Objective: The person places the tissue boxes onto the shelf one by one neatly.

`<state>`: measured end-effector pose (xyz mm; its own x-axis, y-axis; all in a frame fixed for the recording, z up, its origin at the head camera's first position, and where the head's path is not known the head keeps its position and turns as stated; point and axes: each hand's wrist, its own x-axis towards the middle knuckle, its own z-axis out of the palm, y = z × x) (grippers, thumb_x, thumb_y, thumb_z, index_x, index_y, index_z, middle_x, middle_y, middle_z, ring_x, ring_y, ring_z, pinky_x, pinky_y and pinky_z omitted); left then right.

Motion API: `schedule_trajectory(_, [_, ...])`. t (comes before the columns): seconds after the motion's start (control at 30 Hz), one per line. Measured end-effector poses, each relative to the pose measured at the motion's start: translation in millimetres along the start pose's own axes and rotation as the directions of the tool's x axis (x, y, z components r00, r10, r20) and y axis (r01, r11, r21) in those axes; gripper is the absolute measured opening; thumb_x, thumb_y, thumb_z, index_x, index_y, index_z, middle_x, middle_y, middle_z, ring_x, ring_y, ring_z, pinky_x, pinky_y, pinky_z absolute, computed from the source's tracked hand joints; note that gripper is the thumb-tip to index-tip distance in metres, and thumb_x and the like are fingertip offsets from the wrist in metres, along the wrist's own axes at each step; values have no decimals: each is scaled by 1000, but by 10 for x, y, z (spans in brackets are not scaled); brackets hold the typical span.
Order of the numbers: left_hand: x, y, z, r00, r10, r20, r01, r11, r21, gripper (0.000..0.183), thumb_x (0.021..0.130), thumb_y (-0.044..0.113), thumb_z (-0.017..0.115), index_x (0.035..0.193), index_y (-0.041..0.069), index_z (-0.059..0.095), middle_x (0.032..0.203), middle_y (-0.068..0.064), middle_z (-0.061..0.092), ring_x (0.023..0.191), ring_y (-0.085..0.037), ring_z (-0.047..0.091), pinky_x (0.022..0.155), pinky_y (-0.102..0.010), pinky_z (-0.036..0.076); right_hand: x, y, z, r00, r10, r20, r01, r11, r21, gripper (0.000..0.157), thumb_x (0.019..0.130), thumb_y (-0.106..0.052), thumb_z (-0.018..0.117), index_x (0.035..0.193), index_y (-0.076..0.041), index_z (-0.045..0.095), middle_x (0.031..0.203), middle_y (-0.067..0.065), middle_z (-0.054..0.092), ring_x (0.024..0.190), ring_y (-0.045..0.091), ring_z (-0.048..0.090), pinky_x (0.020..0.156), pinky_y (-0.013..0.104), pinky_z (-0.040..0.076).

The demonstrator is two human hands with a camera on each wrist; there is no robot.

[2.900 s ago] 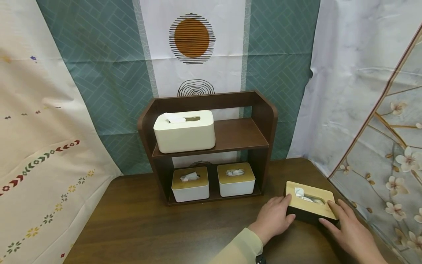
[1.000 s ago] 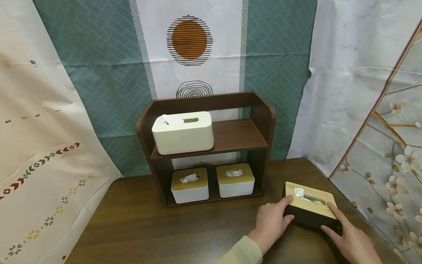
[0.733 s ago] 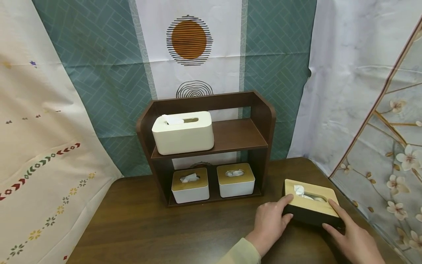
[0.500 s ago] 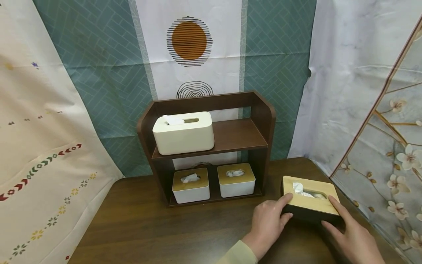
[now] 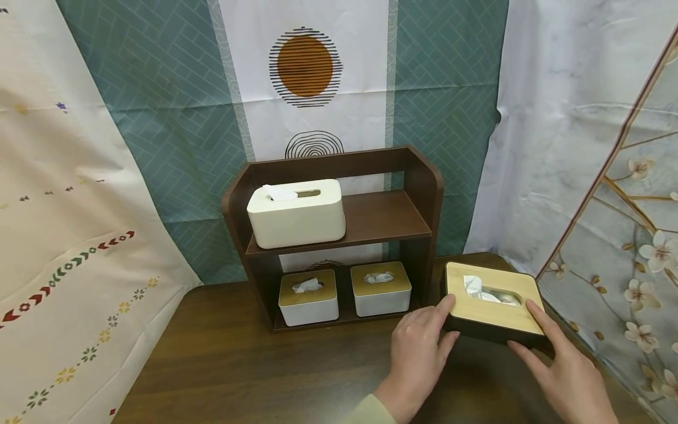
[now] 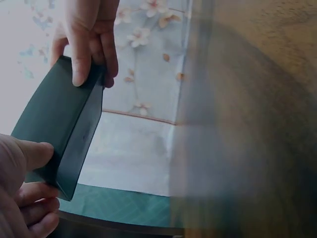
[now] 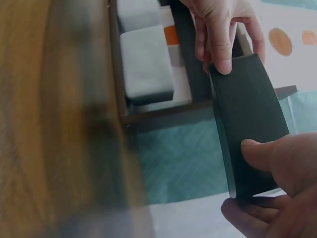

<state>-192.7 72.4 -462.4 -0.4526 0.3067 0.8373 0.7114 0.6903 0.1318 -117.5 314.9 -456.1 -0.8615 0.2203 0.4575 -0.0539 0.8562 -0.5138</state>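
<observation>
A black tissue box with a pale wooden lid (image 5: pixel 487 315) is held between both hands at the right, off the table, a white tissue showing in its slot. My left hand (image 5: pixel 418 353) grips its left end, thumb on the front side. The right hand (image 5: pixel 569 371) holds the other end the same way. In the left wrist view the dark side of the tissue box (image 6: pixel 52 111) spans from hand to hand, with its underside partly showing. The right wrist view shows the tissue box (image 7: pixel 247 109) too, thumbs pressed on its side.
A dark brown two-tier shelf (image 5: pixel 386 215) stands at the table's back. Its upper tier bears a large cream tissue box (image 5: pixel 296 221) on the left. Below sit two white tissue boxes with wooden lids, a left one (image 5: pixel 309 311) and a right one (image 5: pixel 382 302). Curtains hang behind the brown table (image 5: pixel 254 377).
Both hands have raised the black tissue box from the table and shifted it leftward, toward the shelf. The shelf and the boxes on it stay as they were.
</observation>
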Motion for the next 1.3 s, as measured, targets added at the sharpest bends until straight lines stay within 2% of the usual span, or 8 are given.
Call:
schedule_trajectory(0.13, [34,-26,-116,999,-17,-31,17,1000,-1,82,81,27,103,153,25,64,111,8,82,107,-9,77,96,-25,59,-3,-143,-33,999,-20,-40,21,1000,22,104,90,-10,93,175,-22,34,135,40,65,101,60,71,65,67,52])
schedule_trajectory(0.3, [60,-57,-225,996,-44,-74,41,998,-36,84,80,23,103,154,26,64,114,4,82,107,-11,77,95,-29,61,-9,-306,-55,995,-51,-90,55,998,41,110,85,-4,95,175,-24,36,135,38,67,108,59,71,70,70,51])
schedule_trajectory(0.7, [114,-190,-514,984,-60,-169,46,995,-83,86,80,18,103,157,25,63,119,3,81,97,-12,79,82,-27,63,78,-654,-102,991,-79,-109,88,993,83,109,85,-7,96,173,-34,39,145,33,64,121,57,67,74,67,49])
schedule_trajectory(0.83, [146,-231,-651,982,-78,-175,65,995,-80,85,82,18,102,157,26,64,118,3,80,95,-13,78,80,-27,63,136,-766,-108,985,-111,-129,122,989,79,107,83,-10,98,171,-35,43,141,28,69,116,51,71,75,44,52])
schedule_trajectory(0.93, [163,-263,-741,978,-81,-192,69,995,-69,84,81,18,102,156,26,64,117,4,79,91,-14,77,79,-27,62,180,-838,-120,982,-138,-132,149,985,82,105,82,-13,99,170,-36,46,139,24,72,113,46,73,71,27,46])
schedule_trajectory(1.0, [171,-285,-794,975,-82,-206,71,996,-62,84,80,18,103,155,26,65,117,4,79,89,-13,77,78,-27,62,211,-889,-130,979,-156,-131,169,981,93,104,82,-13,99,169,-36,47,140,23,72,113,45,74,71,27,47])
schedule_trajectory(1.13, [183,-333,-883,970,-90,-226,80,995,-53,85,80,17,103,155,25,65,118,2,79,92,-14,78,77,-29,62,276,-999,-141,971,-195,-138,209,972,103,103,82,-13,100,168,-36,49,142,22,71,113,44,75,70,38,50])
schedule_trajectory(1.3, [202,-414,-966,966,-118,-232,111,993,-43,86,81,16,102,157,22,63,112,-1,80,94,-15,79,73,-31,63,366,-1124,-109,961,-233,-152,252,960,120,102,81,-11,100,167,-35,50,148,17,69,113,42,74,73,29,47])
